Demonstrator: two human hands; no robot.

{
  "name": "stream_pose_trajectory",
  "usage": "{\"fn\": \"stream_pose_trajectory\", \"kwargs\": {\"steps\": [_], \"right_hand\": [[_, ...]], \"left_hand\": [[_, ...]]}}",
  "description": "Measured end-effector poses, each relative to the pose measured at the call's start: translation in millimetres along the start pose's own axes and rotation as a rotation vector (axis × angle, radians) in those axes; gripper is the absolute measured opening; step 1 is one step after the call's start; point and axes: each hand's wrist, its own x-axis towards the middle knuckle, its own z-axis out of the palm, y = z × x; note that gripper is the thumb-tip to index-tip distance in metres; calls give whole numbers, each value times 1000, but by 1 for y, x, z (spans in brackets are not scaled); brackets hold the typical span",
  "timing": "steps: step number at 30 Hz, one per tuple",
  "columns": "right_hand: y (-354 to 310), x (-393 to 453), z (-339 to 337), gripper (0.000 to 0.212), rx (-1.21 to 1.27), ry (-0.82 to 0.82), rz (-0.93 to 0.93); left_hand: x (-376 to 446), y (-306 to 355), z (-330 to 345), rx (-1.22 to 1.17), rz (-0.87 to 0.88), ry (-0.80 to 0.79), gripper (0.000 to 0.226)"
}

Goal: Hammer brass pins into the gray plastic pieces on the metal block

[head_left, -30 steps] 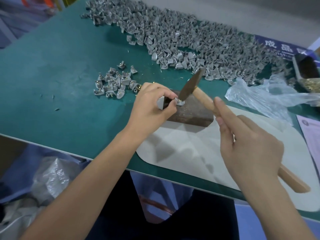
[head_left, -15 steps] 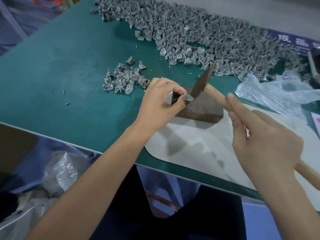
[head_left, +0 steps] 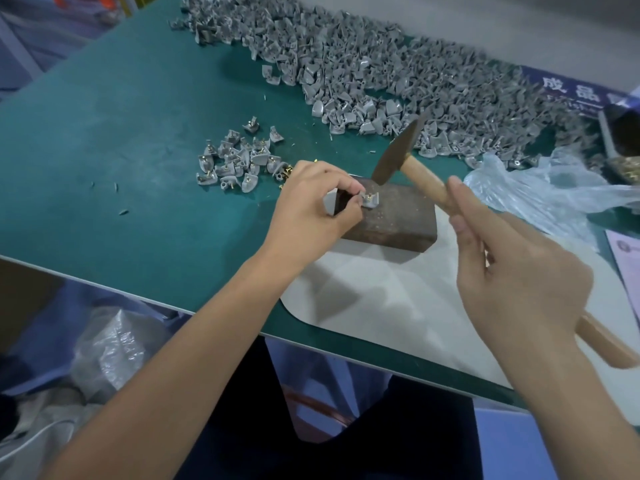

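Pinching gray piece [head_left: 370, 199] on metal block [head_left: 398, 216], left hand [head_left: 311, 202]; right hand [head_left: 519, 271] gripping hammer [head_left: 398, 150].

Teal table [head_left: 104, 140], gray plastic pieces [head_left: 381, 71], dark-brown metal block [head_left: 398, 216]

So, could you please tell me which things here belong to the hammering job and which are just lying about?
In use:
- hammer, held by right hand
- gray piece, pinched by left hand
- metal block
- big gray pile
- small pile

Lying about:
- clear plastic bag
- paper sheet
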Motion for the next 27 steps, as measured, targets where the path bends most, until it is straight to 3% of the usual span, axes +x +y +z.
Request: {"fn": "stream_pose_trajectory", "kwargs": {"steps": [27], "right_hand": [[6,-6,3,39,-30,12,-98]], "left_hand": [[0,-1,-1,4,0,19,6]]}}
